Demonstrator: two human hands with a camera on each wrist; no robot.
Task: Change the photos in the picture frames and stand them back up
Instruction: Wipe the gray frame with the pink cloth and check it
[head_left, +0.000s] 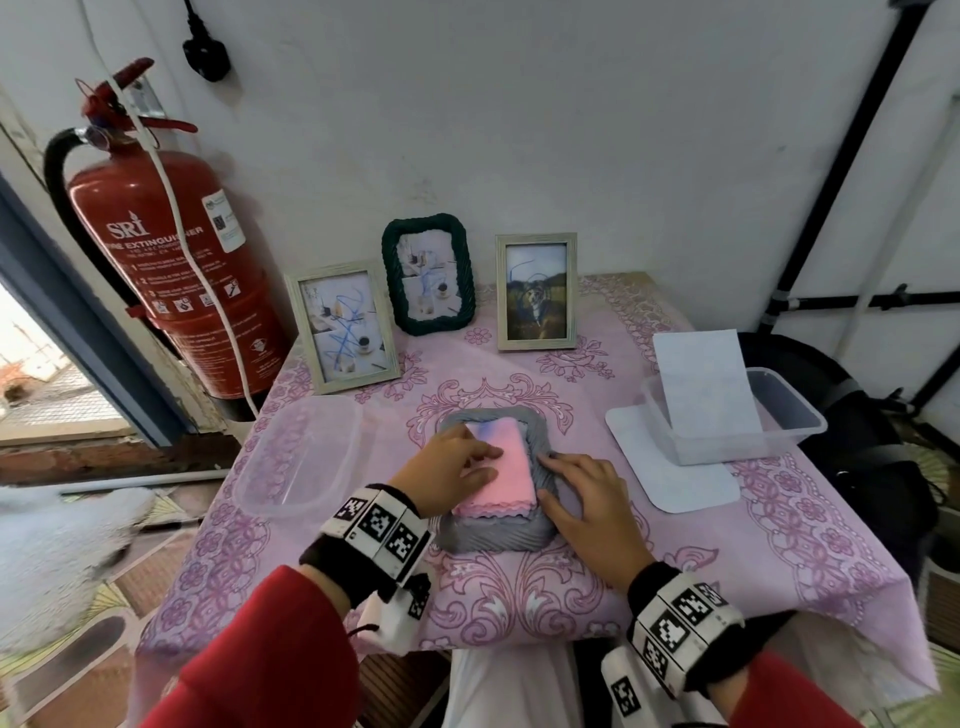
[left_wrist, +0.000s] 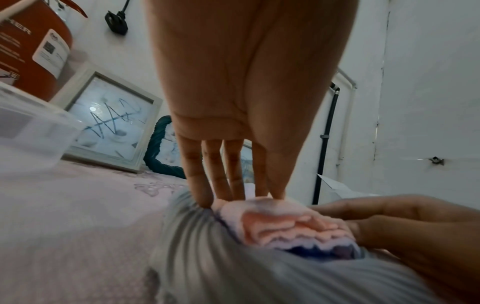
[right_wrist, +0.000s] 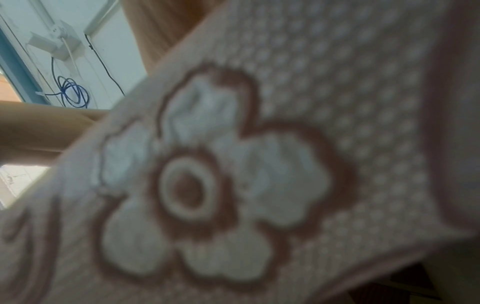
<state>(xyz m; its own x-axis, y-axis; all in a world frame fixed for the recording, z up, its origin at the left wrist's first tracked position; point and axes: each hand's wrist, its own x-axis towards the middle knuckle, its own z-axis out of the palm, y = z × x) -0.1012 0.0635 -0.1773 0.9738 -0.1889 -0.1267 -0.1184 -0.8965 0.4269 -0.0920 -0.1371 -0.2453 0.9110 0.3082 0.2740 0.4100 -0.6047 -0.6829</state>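
A grey ribbed picture frame (head_left: 493, 540) lies flat at the middle of the table, with a folded pink cloth (head_left: 506, 478) on top of it. My left hand (head_left: 467, 460) presses straight fingers onto the cloth's far left part; the left wrist view shows its fingertips (left_wrist: 233, 185) on the cloth (left_wrist: 280, 222) above the frame (left_wrist: 233, 267). My right hand (head_left: 576, 488) rests flat on the frame's right rim, fingers extended. Three frames stand at the back: a pale wooden one (head_left: 343, 327), a dark green one (head_left: 428, 273) and a pale one with a dog photo (head_left: 535, 291).
A clear plastic tub (head_left: 301, 457) sits left of the frame. At the right, another tub (head_left: 779, 415) holds a white sheet, with a white lid (head_left: 685, 483) beside it. A red fire extinguisher (head_left: 171, 260) hangs at the left wall. The right wrist view shows only blurred tablecloth (right_wrist: 233, 185).
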